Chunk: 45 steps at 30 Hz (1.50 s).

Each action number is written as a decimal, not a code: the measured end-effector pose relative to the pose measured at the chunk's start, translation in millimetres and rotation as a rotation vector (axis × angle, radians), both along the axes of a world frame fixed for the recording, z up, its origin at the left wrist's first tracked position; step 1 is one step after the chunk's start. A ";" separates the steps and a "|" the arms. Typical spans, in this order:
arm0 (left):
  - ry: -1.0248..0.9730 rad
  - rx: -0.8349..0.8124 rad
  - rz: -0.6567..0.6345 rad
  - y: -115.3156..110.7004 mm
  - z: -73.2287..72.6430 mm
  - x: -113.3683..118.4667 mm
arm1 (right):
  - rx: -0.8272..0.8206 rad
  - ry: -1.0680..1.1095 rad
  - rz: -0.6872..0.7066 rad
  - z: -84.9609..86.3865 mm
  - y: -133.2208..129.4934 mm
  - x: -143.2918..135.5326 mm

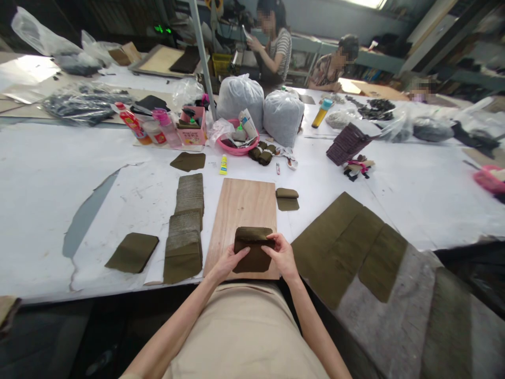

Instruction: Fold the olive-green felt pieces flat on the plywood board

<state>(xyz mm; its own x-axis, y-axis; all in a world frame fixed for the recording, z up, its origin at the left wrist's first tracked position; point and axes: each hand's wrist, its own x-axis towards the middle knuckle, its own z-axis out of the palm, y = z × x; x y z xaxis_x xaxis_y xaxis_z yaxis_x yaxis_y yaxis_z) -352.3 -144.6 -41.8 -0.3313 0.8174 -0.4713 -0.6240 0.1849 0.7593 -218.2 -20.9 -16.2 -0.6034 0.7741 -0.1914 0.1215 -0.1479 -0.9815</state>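
Observation:
An olive-brown fabric piece (pixel 252 258) with its top edge folded over is held above the near end of a wooden board (pixel 246 202). My left hand (pixel 229 260) grips its left side, thumb on top and fingers hidden underneath. On the other side my right hand (pixel 281 255) pinches the piece near the fold. A similar folded piece (pixel 288 200) lies just right of the board. To the left, a long row of overlapping pieces (pixel 183 231) runs away from me, and a small stack of flat pieces (pixel 133 252) sits farther left.
Large olive panels (pixel 343 252) spread over the right table edge. A yellow glue tube (pixel 223 165), a pink basket (pixel 239 147), a pink box (pixel 193 129) and stuffed plastic bags (pixel 240 100) stand beyond the board. Two people sit across the table; one person (pixel 276 47) wears stripes.

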 end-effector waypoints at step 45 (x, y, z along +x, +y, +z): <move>-0.564 -0.063 0.019 -11.0 -20.7 -19.6 | 0.066 -0.052 0.068 -42.1 -28.0 -5.3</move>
